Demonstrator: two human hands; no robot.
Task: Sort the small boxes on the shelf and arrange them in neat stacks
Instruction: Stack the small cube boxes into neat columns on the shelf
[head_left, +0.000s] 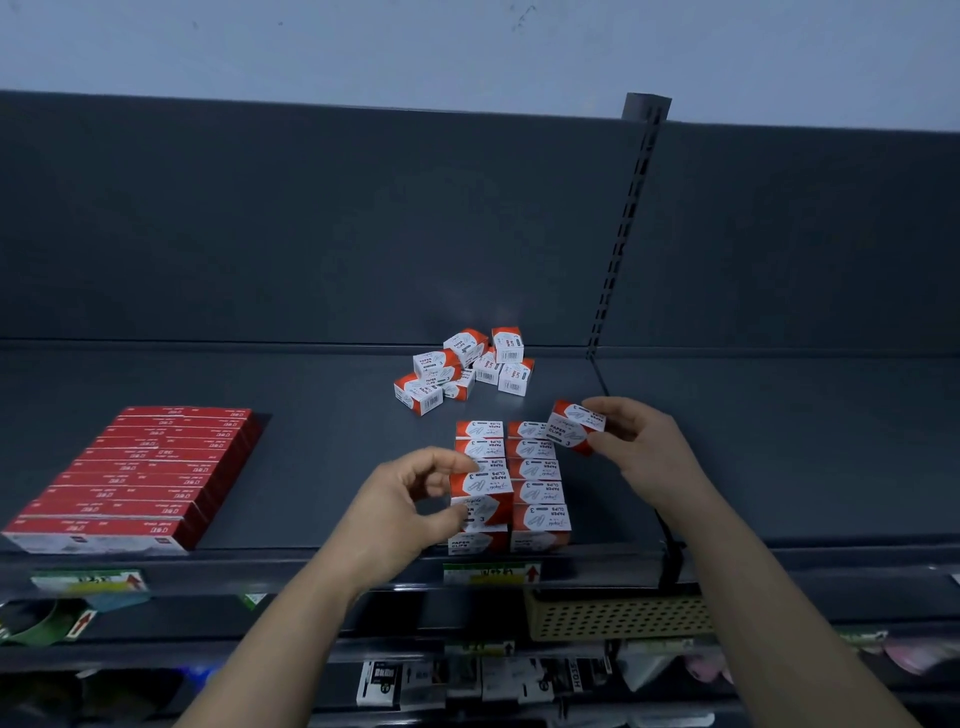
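Observation:
Small red-and-white paper clip boxes lie on a dark shelf (311, 415). Two neat rows of them (537, 480) run from the shelf's front edge toward the back. Behind the rows sits a loose pile of the same boxes (465, 370). My right hand (644, 447) pinches one box (575, 426) between thumb and fingers, tilted, just above the far right end of the rows. My left hand (410, 509) is at the left row with curled fingers and thumb around a box (480, 491) near the front.
A flat block of longer red boxes (140, 473) lies at the shelf's left front. A slotted upright (623, 228) divides the back panel. Below the shelf edge hang price tags (491, 573), a beige perforated basket (618, 616) and more packaged goods.

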